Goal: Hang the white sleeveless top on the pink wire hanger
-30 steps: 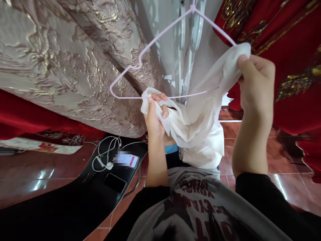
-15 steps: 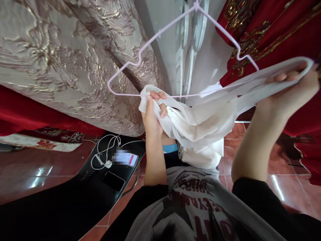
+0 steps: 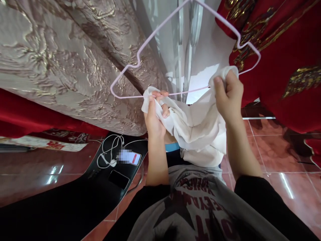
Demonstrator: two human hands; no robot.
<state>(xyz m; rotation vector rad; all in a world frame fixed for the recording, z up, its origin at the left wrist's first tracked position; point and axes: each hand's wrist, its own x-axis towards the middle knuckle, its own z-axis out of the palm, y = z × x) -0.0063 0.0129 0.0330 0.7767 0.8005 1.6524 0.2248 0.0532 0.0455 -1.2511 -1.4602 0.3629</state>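
A thin pale pink wire hanger (image 3: 140, 57) hangs in front of me, its hook out of view at the top. A white cloth (image 3: 198, 124) droops under its bottom bar. My left hand (image 3: 154, 113) is closed on one end of the cloth at the bar's middle. My right hand (image 3: 228, 97) is closed on the other end, bunched right at the bar near the hanger's right shoulder.
A beige embossed garment (image 3: 62, 60) hangs at the left and red gold-trimmed fabric (image 3: 283, 60) at the right. Below left, a black seat (image 3: 95, 187) carries a white cable (image 3: 109, 155), a card and a dark phone (image 3: 118, 179). The floor is glossy red tile (image 3: 278, 157).
My right hand, stretched far right with the cloth half a second ago, has come back in to the hanger's bottom bar. My left hand has kept its grip and place.
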